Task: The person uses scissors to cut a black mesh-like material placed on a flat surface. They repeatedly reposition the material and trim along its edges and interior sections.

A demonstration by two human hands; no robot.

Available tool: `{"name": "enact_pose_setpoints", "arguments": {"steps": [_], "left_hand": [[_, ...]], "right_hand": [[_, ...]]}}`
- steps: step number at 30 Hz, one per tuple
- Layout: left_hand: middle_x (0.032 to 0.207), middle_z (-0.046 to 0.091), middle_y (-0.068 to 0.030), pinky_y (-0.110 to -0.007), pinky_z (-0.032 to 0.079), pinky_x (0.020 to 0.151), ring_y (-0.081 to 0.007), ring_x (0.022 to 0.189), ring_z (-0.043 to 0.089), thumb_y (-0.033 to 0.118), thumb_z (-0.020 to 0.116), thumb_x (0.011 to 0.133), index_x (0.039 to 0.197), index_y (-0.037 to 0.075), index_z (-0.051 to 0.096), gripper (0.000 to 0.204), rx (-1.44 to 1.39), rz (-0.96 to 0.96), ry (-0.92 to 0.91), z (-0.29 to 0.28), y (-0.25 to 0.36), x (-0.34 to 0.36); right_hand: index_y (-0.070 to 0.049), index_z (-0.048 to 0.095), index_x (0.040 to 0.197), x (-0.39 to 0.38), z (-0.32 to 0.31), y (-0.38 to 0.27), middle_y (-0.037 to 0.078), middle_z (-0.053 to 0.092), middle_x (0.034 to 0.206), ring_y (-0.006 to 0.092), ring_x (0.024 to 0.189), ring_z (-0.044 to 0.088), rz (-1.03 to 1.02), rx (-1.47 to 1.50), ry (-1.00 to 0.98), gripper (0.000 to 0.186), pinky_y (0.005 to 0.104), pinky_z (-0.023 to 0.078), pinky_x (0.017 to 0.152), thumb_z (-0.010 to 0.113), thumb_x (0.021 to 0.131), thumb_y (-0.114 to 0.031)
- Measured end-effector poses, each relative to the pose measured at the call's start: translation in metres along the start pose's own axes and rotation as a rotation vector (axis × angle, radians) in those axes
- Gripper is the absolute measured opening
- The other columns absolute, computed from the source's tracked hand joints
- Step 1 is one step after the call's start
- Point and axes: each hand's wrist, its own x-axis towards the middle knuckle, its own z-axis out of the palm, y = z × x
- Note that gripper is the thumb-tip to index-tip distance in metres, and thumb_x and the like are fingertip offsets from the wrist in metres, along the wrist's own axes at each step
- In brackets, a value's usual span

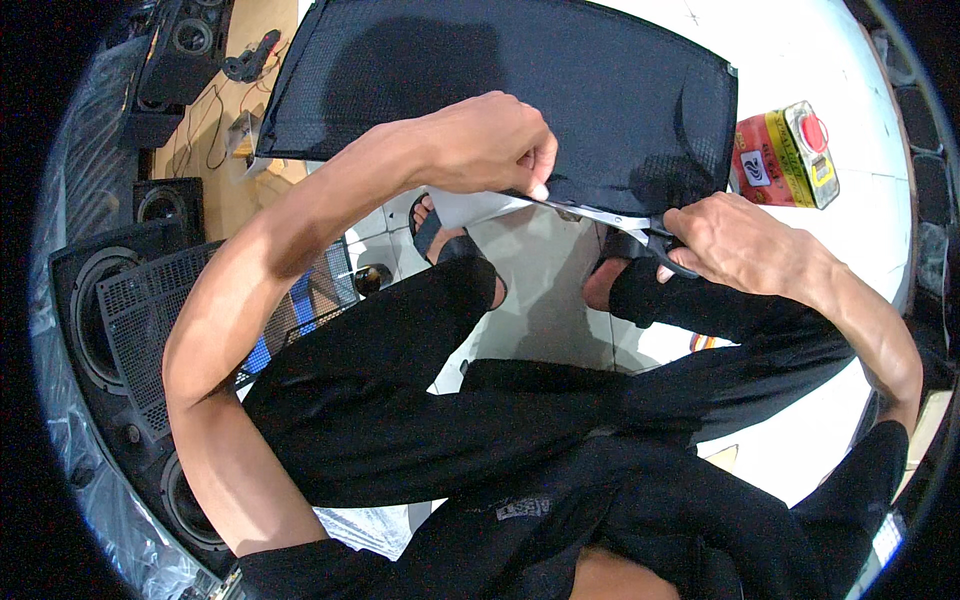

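Observation:
A broad panel covered in black mesh cloth (600, 100) lies in front of me, its near edge toward my feet. My right hand (740, 240) is closed around the black handles of a pair of scissors (610, 218). Their metal blades point left along the cloth's near edge and reach close to my left fingertips. With thumb and fingers pinched together, my left hand (490, 145) holds the cloth at that edge. A pale flap (465, 207) shows just below this hand; I cannot tell what it belongs to.
A red and yellow can (785, 155) with a red cap stands right of the panel. On the left are black speakers (100, 290), a perforated metal grille (150, 320) and a wooden board (215, 110) with cables. My feet and bent legs lie under the scissors, on pale floor tiles.

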Motion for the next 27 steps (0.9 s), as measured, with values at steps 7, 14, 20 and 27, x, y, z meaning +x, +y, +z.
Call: {"name": "enact_pose_setpoints", "arguments": {"steps": [7,14,20,27], "left_hand": [[0.077,0.064,-0.0068,-0.039,0.047,0.080,-0.0252,0.080,0.059,0.020,0.069,0.087,0.084,0.004,0.068,0.017,0.012,0.094,0.022,0.010,-0.019,0.005],[0.082,0.062,-0.0033,-0.038,0.040,0.089,-0.0223,0.087,0.054,0.021,0.064,0.091,0.086,0.007,0.065,0.015,0.064,0.143,-0.033,0.006,-0.015,0.003],[0.083,0.062,-0.0030,-0.039,0.039,0.090,-0.0224,0.088,0.054,0.021,0.063,0.093,0.087,0.007,0.065,0.015,0.069,0.133,-0.041,0.006,-0.015,0.003],[0.082,0.059,-0.0043,-0.041,0.039,0.092,-0.0226,0.089,0.053,0.021,0.062,0.094,0.088,0.007,0.063,0.016,0.097,0.145,-0.027,0.005,-0.016,0.002]], "right_hand": [[0.005,0.061,0.089,0.000,-0.007,-0.005,0.023,0.065,0.073,0.0414,0.077,0.068,0.010,0.006,-0.035,0.026,0.0494,0.054,0.070,0.065,0.094,-0.020],[0.006,0.057,0.086,0.002,-0.008,-0.005,0.023,0.065,0.077,0.0412,0.078,0.067,0.018,-0.011,-0.061,0.024,0.0476,0.052,0.071,0.065,0.092,-0.016],[0.006,0.057,0.085,0.005,-0.004,-0.003,0.023,0.064,0.075,0.0414,0.076,0.067,0.023,0.000,-0.061,0.023,0.0474,0.053,0.069,0.067,0.091,-0.014],[0.007,0.057,0.086,0.003,-0.006,-0.004,0.023,0.063,0.073,0.0422,0.075,0.067,0.008,0.044,-0.073,0.022,0.0478,0.053,0.069,0.065,0.091,-0.012]]}}
